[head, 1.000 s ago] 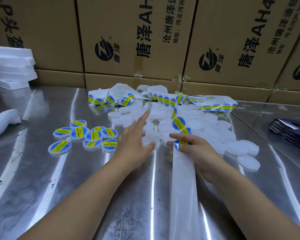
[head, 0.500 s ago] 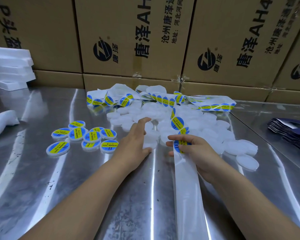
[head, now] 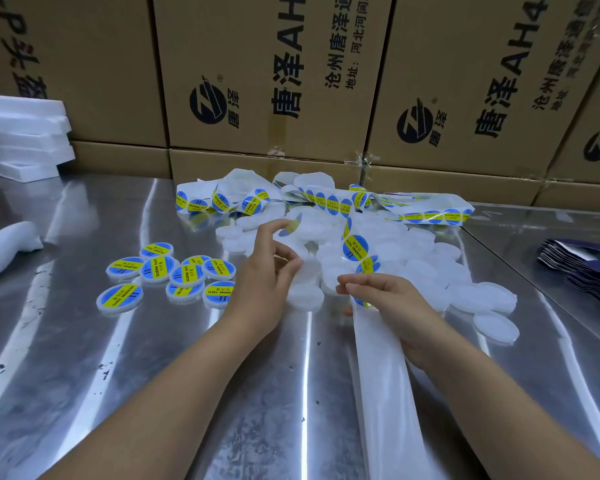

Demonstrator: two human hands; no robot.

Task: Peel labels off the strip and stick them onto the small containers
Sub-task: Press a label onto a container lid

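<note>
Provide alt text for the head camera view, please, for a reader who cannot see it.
A person's right hand pinches a label strip over a pile of white unlabelled containers on a steel table, while the left hand curls its fingers at the pile's edge. Labelled containers lie to the left; cardboard boxes stand behind.

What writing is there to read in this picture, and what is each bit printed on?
"唐泽AH", cut off above: middle cardboard box.
"沧州唐泽通", "地址:河北河间", cut off: also the middle cardboard box.
"唐泽AH4": right cardboard box.
"SOLDERING PASTE", "II": label on the strip.
"DERING PASTE", "II": labelled container.
Left box: lettering cut off, unreadable.
Other labels: too small or blurred.
</note>
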